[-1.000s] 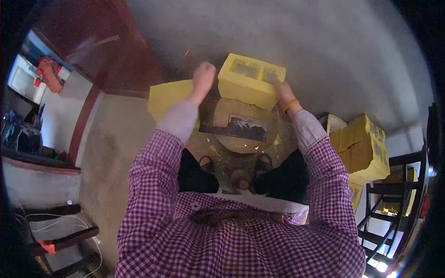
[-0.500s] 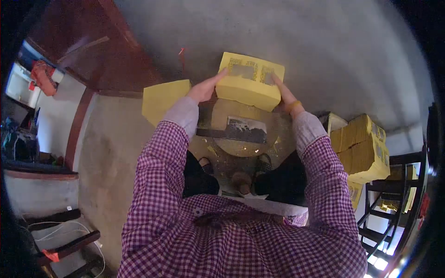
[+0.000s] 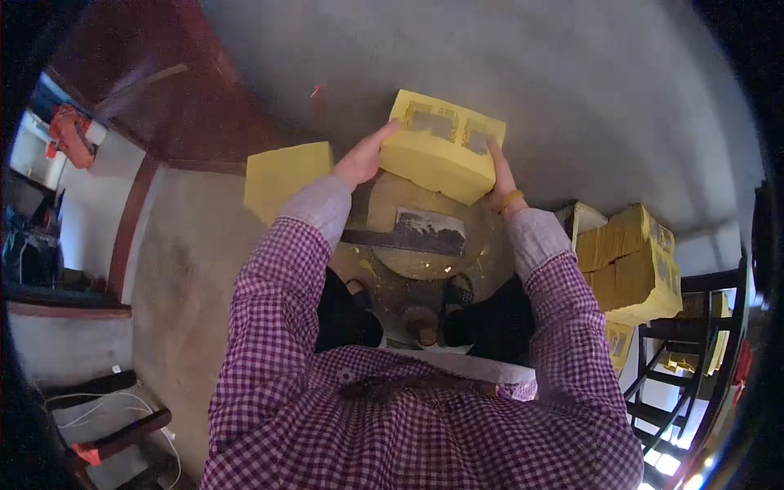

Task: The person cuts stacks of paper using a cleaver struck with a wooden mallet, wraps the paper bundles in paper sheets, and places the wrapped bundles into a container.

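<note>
Between my two hands is a thick block of yellow paper sheets (image 3: 437, 167), printed on top with dark gold patterns and grey patches. My left hand (image 3: 359, 159) grips its left end, thumb on the upper edge. At the right end my right hand (image 3: 502, 175), with a yellowish band at the wrist, is closed on the block, fingers partly hidden. Just below it lies a dark flat block with a worn whitish top (image 3: 429, 231), resting over a round surface (image 3: 404, 263). A plain yellow paper stack (image 3: 286, 175) stands left of my left hand.
Several yellow paper stacks (image 3: 625, 265) are piled at the right, beside a dark slatted chair or rack (image 3: 694, 327). Dark wooden slats with a white cord (image 3: 122, 400) are at lower left. A grey wall (image 3: 588, 73) rises ahead. My feet show below the round surface.
The paper block has tilted slightly, its right end a little lower, with both hands still gripping it. The whole view has shifted slightly.
</note>
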### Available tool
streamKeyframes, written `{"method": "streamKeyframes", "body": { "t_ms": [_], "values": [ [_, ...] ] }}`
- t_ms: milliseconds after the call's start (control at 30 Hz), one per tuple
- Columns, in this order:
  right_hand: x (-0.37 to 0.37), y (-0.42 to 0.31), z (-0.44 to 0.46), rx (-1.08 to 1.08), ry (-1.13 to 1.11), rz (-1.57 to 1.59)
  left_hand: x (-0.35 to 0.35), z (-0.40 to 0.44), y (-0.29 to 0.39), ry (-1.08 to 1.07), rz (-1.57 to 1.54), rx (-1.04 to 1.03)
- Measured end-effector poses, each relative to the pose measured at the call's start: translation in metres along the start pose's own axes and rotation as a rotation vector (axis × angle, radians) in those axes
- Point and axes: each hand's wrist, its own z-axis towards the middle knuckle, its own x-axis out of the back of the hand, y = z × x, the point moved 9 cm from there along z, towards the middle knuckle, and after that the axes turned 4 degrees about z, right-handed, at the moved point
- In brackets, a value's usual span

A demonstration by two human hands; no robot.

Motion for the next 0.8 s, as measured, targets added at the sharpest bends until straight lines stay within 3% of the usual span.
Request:
{"method": "streamKeyframes", "body": {
  "t_ms": [100, 167, 333, 400, 500, 567, 667, 800],
  "values": [
    [-0.008, 0.003, 0.004, -0.019, -0.037, 0.098, 0.02, 0.01, -0.017, -0.004, -0.082, 0.031],
    [-0.003, 0.015, -0.004, -0.208, 0.006, 0.103, 0.02, 0.008, -0.019, -0.034, -0.091, 0.059],
    [-0.021, 0.002, -0.027, -0.095, -0.067, 0.175, 0.016, 0.001, 0.0, -0.033, -0.052, 0.033],
    [-0.021, 0.003, -0.032, -0.029, -0.107, 0.212, 0.008, -0.021, 0.013, 0.002, -0.049, 0.205],
    [-0.017, 0.013, -0.023, -0.064, -0.088, 0.184, 0.005, -0.006, 0.004, -0.027, -0.018, 0.054],
    [-0.013, 0.012, -0.021, -0.02, 0.068, 0.087, 0.01, 0.005, -0.008, -0.064, 0.008, 0.077],
    [-0.013, 0.019, -0.017, -0.054, 0.094, 0.163, 0.002, 0.003, -0.01, -0.085, 0.002, 0.126],
    [-0.016, 0.013, -0.031, -0.031, 0.051, 0.147, 0.032, 0.007, -0.011, 0.136, 0.046, -0.016]
  ]
}}
